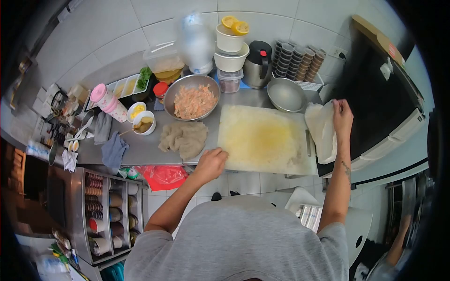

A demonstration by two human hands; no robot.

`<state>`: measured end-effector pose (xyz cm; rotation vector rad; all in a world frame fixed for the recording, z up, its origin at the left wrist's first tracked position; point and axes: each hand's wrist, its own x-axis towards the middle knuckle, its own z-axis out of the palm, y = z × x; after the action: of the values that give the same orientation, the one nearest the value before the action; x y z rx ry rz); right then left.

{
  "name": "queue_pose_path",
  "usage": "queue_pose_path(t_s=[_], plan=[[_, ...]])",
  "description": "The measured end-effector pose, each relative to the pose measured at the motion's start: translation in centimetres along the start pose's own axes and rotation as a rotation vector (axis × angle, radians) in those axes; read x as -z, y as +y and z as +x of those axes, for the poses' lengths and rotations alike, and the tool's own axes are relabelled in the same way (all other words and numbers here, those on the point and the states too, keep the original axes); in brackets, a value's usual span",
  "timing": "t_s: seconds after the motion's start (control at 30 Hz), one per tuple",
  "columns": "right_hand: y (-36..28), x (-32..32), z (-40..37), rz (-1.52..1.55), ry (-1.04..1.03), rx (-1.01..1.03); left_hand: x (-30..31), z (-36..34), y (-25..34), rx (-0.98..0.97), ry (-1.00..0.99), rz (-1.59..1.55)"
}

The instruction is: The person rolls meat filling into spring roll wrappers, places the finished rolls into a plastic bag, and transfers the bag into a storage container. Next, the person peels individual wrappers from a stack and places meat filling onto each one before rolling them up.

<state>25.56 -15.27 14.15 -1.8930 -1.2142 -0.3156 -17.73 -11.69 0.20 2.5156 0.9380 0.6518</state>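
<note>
My left hand point(212, 164) is closed at the left edge of a white cutting board point(265, 159), its fingertips against the edge near the front corner. The board carries a yellow stain across its middle. At the board's right, my right hand point(343, 117) pinches the upper edge of a white cloth point(321, 126), which hangs in folds beside the board. A crumpled beige cloth point(183, 139) lies left of the board. Behind it stands a steel bowl point(213, 83) of shredded orange-and-white food point(194, 100). Another steel bowl point(286, 95) sits at the board's far right corner.
Stacked white tubs point(231, 61) topped with cut lemon halves point(240, 28), a steel jug point(258, 65) and stacked small cups point(300, 63) line the wall. Small food bowls point(144, 123) and a pink tumbler point(108, 103) stand left. A black-topped appliance point(375, 103) borders the right side.
</note>
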Motion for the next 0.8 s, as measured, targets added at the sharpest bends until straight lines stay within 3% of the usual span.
queue_pose_path(t_s=[0.07, 0.27, 0.37, 0.43, 0.5, 0.53, 0.6, 0.7, 0.8], plan=[[-3.7, 1.9, 1.6, 0.013, -0.050, 0.020, 0.1, 0.2, -0.2, 0.004, 0.014, -0.022], [-12.9, 5.5, 1.4, 1.100, -0.372, -0.181, 1.1, 2.1, -0.5, 0.039, 0.079, -0.256], [-13.8, 4.5, -0.2, 1.260, -0.328, -0.240, 2.4, 3.1, 0.3, 0.098, 0.125, -0.378], [-12.2, 1.5, -1.7, 1.208, -0.275, -0.375, 2.9, 3.5, 0.4, 0.130, 0.145, -0.399], [-10.2, -1.5, -4.0, 1.024, -0.382, -0.502, 2.9, 3.7, -0.3, 0.121, 0.160, -0.379], [-6.2, -5.0, -5.4, 0.999, -0.424, -0.529, 2.8, 3.6, -0.7, 0.119, 0.167, -0.368], [-1.2, -8.7, -8.0, 0.735, -0.597, -0.456, 1.9, 3.5, -1.8, 0.148, 0.181, -0.337], [2.1, -10.8, -12.0, 0.332, -0.598, -0.335, 1.5, 3.0, -1.9, 0.214, 0.130, -0.257], [3.2, -11.2, -13.8, 0.368, -0.506, -0.349, 1.1, 3.0, -1.9, 0.227, 0.104, -0.234]])
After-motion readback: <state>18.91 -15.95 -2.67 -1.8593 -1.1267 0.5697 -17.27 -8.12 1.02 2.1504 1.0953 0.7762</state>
